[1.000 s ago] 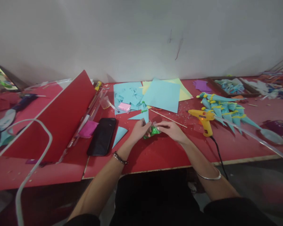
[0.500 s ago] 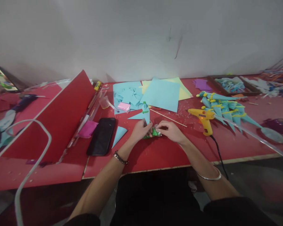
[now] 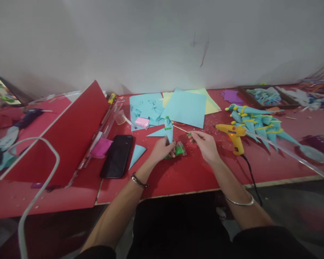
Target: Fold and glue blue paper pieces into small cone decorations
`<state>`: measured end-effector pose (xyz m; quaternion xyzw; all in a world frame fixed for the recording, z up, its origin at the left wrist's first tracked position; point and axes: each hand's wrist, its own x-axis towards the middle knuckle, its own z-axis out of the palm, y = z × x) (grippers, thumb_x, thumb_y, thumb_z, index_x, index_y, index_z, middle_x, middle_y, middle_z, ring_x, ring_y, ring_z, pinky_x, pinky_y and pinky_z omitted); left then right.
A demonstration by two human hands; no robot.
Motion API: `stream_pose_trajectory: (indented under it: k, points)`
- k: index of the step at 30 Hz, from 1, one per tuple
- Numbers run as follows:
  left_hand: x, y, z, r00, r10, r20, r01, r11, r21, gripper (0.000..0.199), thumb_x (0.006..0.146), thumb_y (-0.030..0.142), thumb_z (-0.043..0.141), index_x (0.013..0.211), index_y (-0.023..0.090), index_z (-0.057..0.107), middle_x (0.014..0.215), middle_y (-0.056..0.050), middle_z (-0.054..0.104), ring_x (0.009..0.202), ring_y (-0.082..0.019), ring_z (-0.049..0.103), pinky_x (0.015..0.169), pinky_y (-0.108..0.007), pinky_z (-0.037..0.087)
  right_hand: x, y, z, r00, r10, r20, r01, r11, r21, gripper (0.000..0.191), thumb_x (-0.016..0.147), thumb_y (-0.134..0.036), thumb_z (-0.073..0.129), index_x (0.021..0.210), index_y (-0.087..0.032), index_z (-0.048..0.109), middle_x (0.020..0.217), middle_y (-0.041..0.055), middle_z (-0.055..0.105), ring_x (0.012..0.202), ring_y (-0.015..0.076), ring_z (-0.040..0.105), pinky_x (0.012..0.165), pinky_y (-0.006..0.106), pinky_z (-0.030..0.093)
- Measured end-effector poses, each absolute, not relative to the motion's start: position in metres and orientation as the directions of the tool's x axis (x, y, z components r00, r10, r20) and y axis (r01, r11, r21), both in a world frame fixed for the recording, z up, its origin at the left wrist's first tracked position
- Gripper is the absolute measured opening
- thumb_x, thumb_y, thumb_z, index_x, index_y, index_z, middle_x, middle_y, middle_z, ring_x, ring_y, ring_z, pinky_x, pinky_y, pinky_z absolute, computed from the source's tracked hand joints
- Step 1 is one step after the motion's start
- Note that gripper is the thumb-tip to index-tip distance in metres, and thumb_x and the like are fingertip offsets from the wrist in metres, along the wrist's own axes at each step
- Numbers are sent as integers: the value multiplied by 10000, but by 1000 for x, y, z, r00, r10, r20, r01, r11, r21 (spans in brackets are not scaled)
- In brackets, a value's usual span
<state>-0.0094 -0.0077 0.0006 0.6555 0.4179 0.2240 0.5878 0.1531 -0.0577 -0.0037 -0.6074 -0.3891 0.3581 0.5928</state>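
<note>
The right hand's (image 3: 207,143) fingers pinch a small green bit (image 3: 189,134). The left hand's (image 3: 162,148) fingers close around the lower end of a blue paper cone (image 3: 169,133) trimmed in green, and a clear packet of green material (image 3: 180,149) lies against them on the red counter (image 3: 178,176). A thin stick (image 3: 181,128) runs behind the right fingers, partly hidden by them. Rightward lies a yellow glue gun (image 3: 232,135); leftward, a flat blue piece (image 3: 137,156), then a black phone (image 3: 116,157). Blue sheets (image 3: 187,108) lie beyond.
</note>
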Motion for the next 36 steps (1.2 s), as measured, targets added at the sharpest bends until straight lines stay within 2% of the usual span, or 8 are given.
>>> stream_pose_trajectory:
  k: [6, 11, 16, 19, 26, 29, 32, 36]
  points:
    - [-9, -9, 4, 561, 804, -199, 280, 43, 959, 114, 812, 208, 453, 716, 151, 428, 508, 49, 529, 360, -70, 531, 354, -150, 377, 149, -55, -8, 324, 946, -14, -169, 43, -985, 204, 628, -327, 660, 744, -166, 616, 721, 31, 653, 684, 128, 605, 698, 291, 479]
    - [-10, -9, 4, 563, 802, -197, 257, 56, 965, 109, 812, 211, 454, 725, 146, 449, 503, 51, 525, 354, -59, 515, 348, -141, 366, 148, -56, -6, 309, 951, 18, -171, 74, -982, 206, 611, -312, 673, 718, -172, 566, 746, 28, 656, 748, 143, 622, 745, 302, 473]
    - [-10, -8, 3, 589, 779, -217, 236, 91, 967, 157, 803, 247, 470, 691, 138, 471, 512, 39, 531, 358, -62, 516, 365, -153, 376, 147, -57, -4, 266, 964, -10, -155, 32, -987, 341, 652, -344, 639, 947, -193, 557, 803, 33, 668, 752, 149, 639, 722, 304, 481]
    - [-11, -7, 1, 620, 753, -221, 187, 132, 974, 180, 786, 299, 503, 719, 132, 494, 531, 30, 546, 372, -68, 524, 386, -163, 388, 147, -57, -4, 207, 977, -42, -139, -13, -990, 322, 689, -397, 594, 928, -182, 592, 823, 54, 673, 759, 155, 642, 700, 291, 486]
    - [-15, -8, 3, 740, 644, -195, 39, 249, 968, 399, 766, 508, 458, 889, 133, 511, 523, 25, 560, 380, -81, 533, 390, -168, 385, 147, -58, -2, 292, 956, 25, -29, 35, -999, 310, 698, -472, 563, 657, -165, 576, 550, -2, 594, 449, 91, 547, 491, 228, 451]
    - [-16, -9, 4, 779, 600, -183, 45, 239, 970, 461, 741, 544, 474, 939, 130, 517, 541, 22, 568, 391, -84, 542, 405, -173, 394, 148, -58, -1, 311, 948, 74, 24, 70, -997, 296, 724, -451, 537, 648, -169, 583, 515, -21, 547, 416, 75, 492, 450, 216, 413]
    - [-17, -10, 5, 786, 590, -185, 67, 216, 974, 466, 732, 546, 489, 947, 133, 515, 564, 19, 571, 401, -80, 544, 420, -174, 392, 148, -57, -3, 301, 949, 98, 61, 83, -995, 215, 691, -380, 584, 734, -174, 629, 576, -14, 577, 503, 90, 523, 525, 231, 440]
    - [-17, -11, 6, 793, 581, -184, 72, 211, 975, 492, 735, 575, 458, 945, 134, 515, 554, 17, 566, 397, -78, 535, 426, -175, 388, 148, -54, -9, 269, 961, 64, -17, 71, -997, 278, 663, -349, 607, 884, -185, 646, 741, 20, 654, 682, 133, 604, 683, 287, 477]
